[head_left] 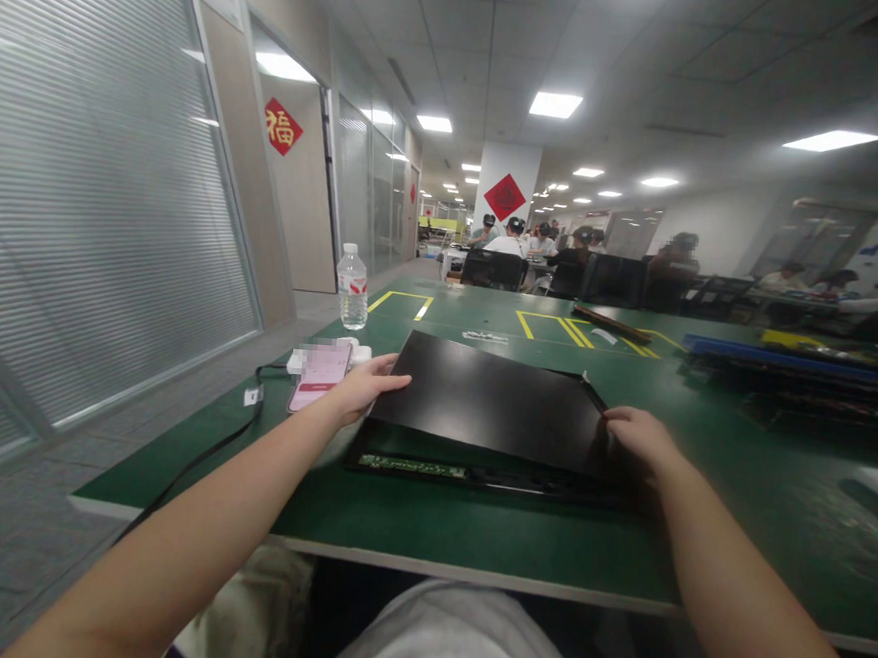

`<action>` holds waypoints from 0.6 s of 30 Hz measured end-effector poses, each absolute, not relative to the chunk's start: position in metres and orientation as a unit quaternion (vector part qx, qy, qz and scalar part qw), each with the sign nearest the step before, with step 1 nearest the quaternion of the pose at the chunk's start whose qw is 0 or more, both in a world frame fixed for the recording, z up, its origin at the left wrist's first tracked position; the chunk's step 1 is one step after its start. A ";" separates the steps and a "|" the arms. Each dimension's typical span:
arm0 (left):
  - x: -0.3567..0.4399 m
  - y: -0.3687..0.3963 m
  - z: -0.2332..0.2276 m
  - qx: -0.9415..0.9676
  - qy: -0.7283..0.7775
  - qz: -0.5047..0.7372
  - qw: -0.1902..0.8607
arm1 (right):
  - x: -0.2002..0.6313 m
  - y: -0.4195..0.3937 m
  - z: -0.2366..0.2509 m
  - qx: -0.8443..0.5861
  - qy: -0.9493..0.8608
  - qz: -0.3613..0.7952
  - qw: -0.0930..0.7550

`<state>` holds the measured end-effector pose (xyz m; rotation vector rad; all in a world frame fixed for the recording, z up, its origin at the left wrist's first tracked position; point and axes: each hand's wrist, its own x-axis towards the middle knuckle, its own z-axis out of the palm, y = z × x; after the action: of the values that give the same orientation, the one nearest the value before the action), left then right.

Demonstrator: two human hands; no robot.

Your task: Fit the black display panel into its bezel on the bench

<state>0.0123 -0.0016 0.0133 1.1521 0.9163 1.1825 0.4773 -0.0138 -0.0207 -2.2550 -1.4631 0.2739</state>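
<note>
Left hand (364, 386) and right hand (638, 433) lie open, fingers flat on the black panel's (490, 401) side edges; the circuit strip (414, 465) beneath its near edge could scrape if the panel slid.

This is a large open-plan office turned into a work floor. Long green-topped tables (424, 539) marked with yellow tape boxes (400, 303) run down the room under a grid ceiling with panel lights (555, 104), and glass partitions with blinds (94, 195) line one side. Seated people (509, 239) fill further tables by a pillar bearing a red diamond decoration (504, 196).
</note>
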 end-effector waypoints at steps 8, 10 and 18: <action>0.016 -0.007 0.020 0.513 0.340 0.532 0.582 | 0.479 -0.011 -0.021 -0.823 -0.492 0.097 0.266; 0.016 -0.009 0.021 0.520 0.332 0.536 0.576 | 0.479 -0.010 -0.022 -0.816 -0.493 0.119 0.279; 0.014 -0.011 0.028 0.517 0.331 0.578 0.538 | 0.467 -0.016 -0.015 -0.746 -0.432 0.220 0.457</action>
<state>0.0144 -0.0110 0.0280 1.2297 0.7872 1.3743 0.4672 -0.0156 -0.0150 -1.8380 -1.0651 0.5430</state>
